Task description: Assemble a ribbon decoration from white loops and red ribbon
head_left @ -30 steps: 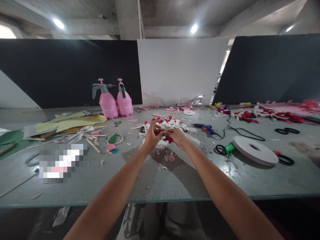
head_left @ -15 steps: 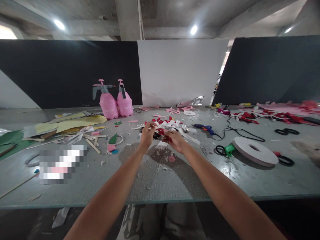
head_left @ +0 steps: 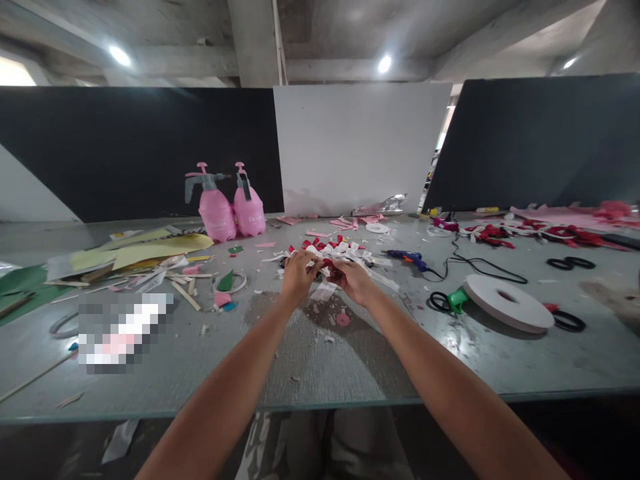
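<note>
Near the middle of the table, my left hand (head_left: 298, 277) and my right hand (head_left: 355, 281) come almost together, fingertips closed on a small piece of red ribbon (head_left: 327, 263). Much of that piece is hidden by the fingers. Just behind them lies a heap of white and red ribbon pieces (head_left: 347, 249). A pale strip (head_left: 324, 289) rests on the table below my fingers. To the right of the heap is a blue glue gun (head_left: 404, 255) with an orange trigger.
A large white ribbon roll (head_left: 507, 303) lies on the right over scissors with black handles (head_left: 570, 321). Two pink spray bottles (head_left: 217, 217) stand at the back left. Yellow paper (head_left: 160, 250) and wooden sticks (head_left: 185, 295) lie left. A black cable (head_left: 485, 267) trails behind the roll.
My left hand's fingers have come down from a raised pinch and moved right, against the red ribbon near my right fingertips. My right hand has stayed nearly in place.
</note>
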A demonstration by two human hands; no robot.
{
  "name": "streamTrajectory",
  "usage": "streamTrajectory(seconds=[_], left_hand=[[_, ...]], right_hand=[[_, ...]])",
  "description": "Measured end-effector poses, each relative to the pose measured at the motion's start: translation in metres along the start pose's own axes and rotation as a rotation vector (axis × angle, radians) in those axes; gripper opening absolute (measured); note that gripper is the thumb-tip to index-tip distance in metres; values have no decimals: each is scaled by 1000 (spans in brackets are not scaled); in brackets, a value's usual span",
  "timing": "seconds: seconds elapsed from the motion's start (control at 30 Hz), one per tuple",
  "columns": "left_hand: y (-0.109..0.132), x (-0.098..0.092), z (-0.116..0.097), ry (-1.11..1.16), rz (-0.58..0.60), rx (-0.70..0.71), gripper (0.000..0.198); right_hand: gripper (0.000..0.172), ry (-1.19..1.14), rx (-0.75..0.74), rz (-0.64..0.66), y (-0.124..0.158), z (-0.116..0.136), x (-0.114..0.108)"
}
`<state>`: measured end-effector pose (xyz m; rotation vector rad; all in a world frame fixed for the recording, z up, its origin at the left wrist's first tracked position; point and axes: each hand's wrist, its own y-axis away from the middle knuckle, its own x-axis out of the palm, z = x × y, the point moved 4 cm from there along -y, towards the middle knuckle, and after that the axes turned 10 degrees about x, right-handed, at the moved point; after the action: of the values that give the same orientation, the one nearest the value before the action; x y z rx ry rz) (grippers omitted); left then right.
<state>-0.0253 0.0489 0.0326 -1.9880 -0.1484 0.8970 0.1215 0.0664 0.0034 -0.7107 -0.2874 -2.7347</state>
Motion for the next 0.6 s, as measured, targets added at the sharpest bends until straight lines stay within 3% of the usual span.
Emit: streamTrajectory(seconds=[0.13,0.27,0.53,0.6], left_hand=[[0,-1,0,5,39,-2,21],[1,-2,-3,20,-9,2,22],[4,-4,-2,71,-119,-54,22],[4,-2,0,110,-136,-80,21]], right_hand=[[18,10,7,-47,-1,0,-3],[15,16,4,-60,-3,-1,-4],[27,49,-16,14,-6,-3,1],[29,118,-38,-18,-8,-3,0]])
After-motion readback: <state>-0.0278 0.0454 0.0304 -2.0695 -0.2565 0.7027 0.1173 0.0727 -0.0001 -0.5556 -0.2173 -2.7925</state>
